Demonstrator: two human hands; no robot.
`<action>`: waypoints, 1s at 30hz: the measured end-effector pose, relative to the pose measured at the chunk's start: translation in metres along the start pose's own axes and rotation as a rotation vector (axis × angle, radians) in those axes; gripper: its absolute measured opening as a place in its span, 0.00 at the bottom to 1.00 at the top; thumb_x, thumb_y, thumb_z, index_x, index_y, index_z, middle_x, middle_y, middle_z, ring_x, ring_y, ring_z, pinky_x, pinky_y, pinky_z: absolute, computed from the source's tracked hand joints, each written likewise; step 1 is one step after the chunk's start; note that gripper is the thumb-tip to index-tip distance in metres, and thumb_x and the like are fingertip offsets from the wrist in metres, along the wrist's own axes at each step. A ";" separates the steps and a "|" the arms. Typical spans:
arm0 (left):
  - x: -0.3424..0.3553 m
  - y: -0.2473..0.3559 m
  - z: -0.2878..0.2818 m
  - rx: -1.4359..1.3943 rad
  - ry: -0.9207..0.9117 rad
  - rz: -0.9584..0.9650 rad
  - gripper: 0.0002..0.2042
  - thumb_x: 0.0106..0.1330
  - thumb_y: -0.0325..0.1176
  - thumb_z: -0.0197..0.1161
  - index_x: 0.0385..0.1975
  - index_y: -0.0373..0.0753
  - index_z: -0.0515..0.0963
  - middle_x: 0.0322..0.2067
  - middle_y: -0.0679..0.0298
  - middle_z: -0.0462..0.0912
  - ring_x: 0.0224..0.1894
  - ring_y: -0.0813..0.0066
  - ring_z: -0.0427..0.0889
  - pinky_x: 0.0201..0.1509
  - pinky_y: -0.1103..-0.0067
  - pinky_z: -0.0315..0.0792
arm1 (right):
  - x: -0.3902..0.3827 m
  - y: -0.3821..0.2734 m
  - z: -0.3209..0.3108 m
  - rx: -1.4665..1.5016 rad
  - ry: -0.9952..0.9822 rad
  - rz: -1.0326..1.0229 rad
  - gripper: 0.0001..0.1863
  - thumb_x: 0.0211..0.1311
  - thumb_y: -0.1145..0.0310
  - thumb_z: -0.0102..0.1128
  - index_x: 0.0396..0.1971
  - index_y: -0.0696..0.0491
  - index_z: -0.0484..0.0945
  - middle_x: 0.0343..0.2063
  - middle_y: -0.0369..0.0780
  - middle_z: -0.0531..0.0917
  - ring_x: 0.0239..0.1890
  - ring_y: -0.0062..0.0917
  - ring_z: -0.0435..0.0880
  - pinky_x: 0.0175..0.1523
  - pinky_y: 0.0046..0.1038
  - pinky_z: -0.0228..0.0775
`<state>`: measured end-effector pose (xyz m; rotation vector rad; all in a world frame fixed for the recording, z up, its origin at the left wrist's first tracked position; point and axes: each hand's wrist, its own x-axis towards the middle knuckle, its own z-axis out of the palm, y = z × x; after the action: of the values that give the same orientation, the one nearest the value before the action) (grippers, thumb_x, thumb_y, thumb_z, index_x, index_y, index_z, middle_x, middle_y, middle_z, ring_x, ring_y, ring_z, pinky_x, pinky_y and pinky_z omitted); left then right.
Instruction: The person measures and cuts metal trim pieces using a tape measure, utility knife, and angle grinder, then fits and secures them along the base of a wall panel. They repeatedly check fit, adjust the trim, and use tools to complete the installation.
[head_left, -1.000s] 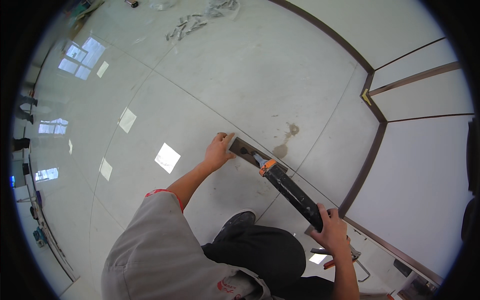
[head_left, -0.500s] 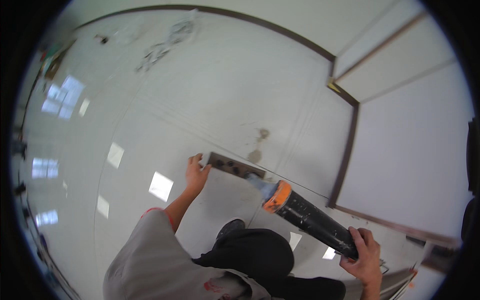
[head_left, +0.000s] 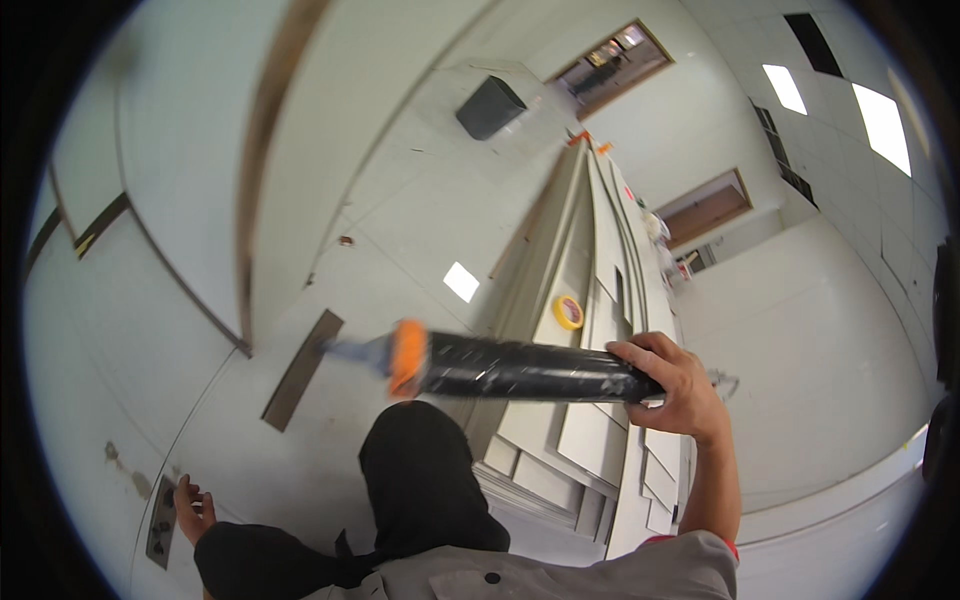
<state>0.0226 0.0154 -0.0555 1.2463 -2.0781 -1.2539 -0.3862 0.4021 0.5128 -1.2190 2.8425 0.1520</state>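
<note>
My left hand [head_left: 195,510], low at the left, is open with loosely bent fingers beside a dark trim strip [head_left: 158,535] with black dabs on it; whether it touches the strip I cannot tell. My right hand [head_left: 678,395] grips a long black sealant gun [head_left: 515,365] with an orange collar, held sideways above my knee. Its blurred pale nozzle [head_left: 355,350] points left, over a second brown strip [head_left: 285,390] lying on the floor. The gun's handle is mostly hidden behind my right hand.
A long stack of pale boards [head_left: 530,460] lies at my right, with a yellow tape roll [head_left: 568,312] on it. A dark bin [head_left: 490,105] stands farther off. Pale wall panels [head_left: 170,230] with brown edging rise at upper left; two doorways [head_left: 705,210] are in the far wall.
The view has swung right toward the board stack. My right hand has lifted the gun off the dabbed strip and turned it level. My left hand stayed beside that strip, now at lower left.
</note>
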 end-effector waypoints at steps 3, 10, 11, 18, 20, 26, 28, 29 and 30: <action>0.028 -0.004 0.022 0.055 -0.085 0.031 0.28 0.60 0.15 0.64 0.62 0.40 0.74 0.41 0.60 0.80 0.37 0.70 0.80 0.38 0.74 0.75 | -0.024 0.066 0.013 0.095 -0.028 0.264 0.40 0.37 0.73 0.70 0.61 0.45 0.79 0.41 0.41 0.83 0.39 0.35 0.85 0.46 0.31 0.78; 0.066 -0.031 0.078 0.070 -0.261 -0.079 0.23 0.56 0.21 0.67 0.54 0.37 0.78 0.30 0.61 0.80 0.32 0.70 0.82 0.38 0.72 0.78 | -0.084 0.261 0.130 0.428 0.234 0.946 0.42 0.40 0.67 0.72 0.63 0.60 0.75 0.39 0.47 0.86 0.39 0.31 0.86 0.48 0.29 0.78; 0.067 -0.030 0.074 0.076 -0.269 -0.100 0.23 0.55 0.21 0.67 0.54 0.37 0.78 0.29 0.62 0.80 0.32 0.70 0.82 0.38 0.72 0.78 | -0.086 0.291 0.152 0.479 0.284 1.006 0.42 0.40 0.67 0.72 0.62 0.62 0.74 0.39 0.47 0.86 0.39 0.30 0.86 0.47 0.29 0.79; 0.088 -0.042 0.016 0.420 -0.312 -0.240 0.18 0.57 0.28 0.68 0.49 0.38 0.80 0.31 0.57 0.82 0.32 0.62 0.83 0.40 0.67 0.78 | -0.036 0.444 0.242 0.644 0.472 1.183 0.32 0.39 0.67 0.71 0.48 0.66 0.81 0.31 0.47 0.86 0.28 0.31 0.86 0.34 0.31 0.79; 0.092 -0.023 0.012 0.504 -0.322 -0.284 0.18 0.57 0.29 0.68 0.48 0.38 0.80 0.31 0.57 0.83 0.33 0.61 0.83 0.40 0.66 0.78 | -0.016 0.478 0.247 0.632 0.487 1.183 0.32 0.37 0.67 0.73 0.47 0.67 0.81 0.31 0.48 0.86 0.27 0.32 0.87 0.32 0.33 0.80; 0.099 0.028 0.018 0.714 -0.370 -0.359 0.17 0.57 0.33 0.69 0.46 0.38 0.81 0.32 0.56 0.84 0.34 0.58 0.84 0.41 0.64 0.79 | 0.030 0.566 0.273 0.448 0.576 1.185 0.32 0.35 0.63 0.74 0.42 0.67 0.80 0.32 0.52 0.87 0.31 0.38 0.88 0.37 0.35 0.80; 0.100 0.042 0.025 0.763 -0.378 -0.377 0.17 0.57 0.35 0.70 0.46 0.38 0.82 0.32 0.55 0.84 0.35 0.57 0.84 0.41 0.64 0.79 | 0.039 0.588 0.287 0.383 0.584 1.200 0.31 0.37 0.61 0.75 0.40 0.67 0.78 0.33 0.54 0.86 0.33 0.44 0.88 0.40 0.38 0.80; 0.101 0.048 0.029 0.783 -0.389 -0.379 0.17 0.57 0.35 0.70 0.45 0.38 0.82 0.32 0.55 0.84 0.35 0.57 0.84 0.42 0.63 0.79 | 0.042 0.596 0.298 0.291 0.584 1.179 0.31 0.39 0.60 0.75 0.40 0.66 0.77 0.33 0.55 0.86 0.35 0.47 0.88 0.41 0.41 0.80; 0.100 0.054 0.032 0.805 -0.396 -0.388 0.17 0.57 0.36 0.70 0.45 0.38 0.82 0.32 0.55 0.84 0.35 0.57 0.84 0.42 0.63 0.79 | 0.045 0.603 0.310 0.199 0.585 1.159 0.31 0.40 0.59 0.75 0.41 0.66 0.76 0.34 0.56 0.86 0.36 0.50 0.87 0.43 0.43 0.79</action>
<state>-0.0774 -0.0439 -0.0356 1.9348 -2.8890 -0.8508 -0.8530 0.8165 0.2443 0.6306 3.4944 -0.5191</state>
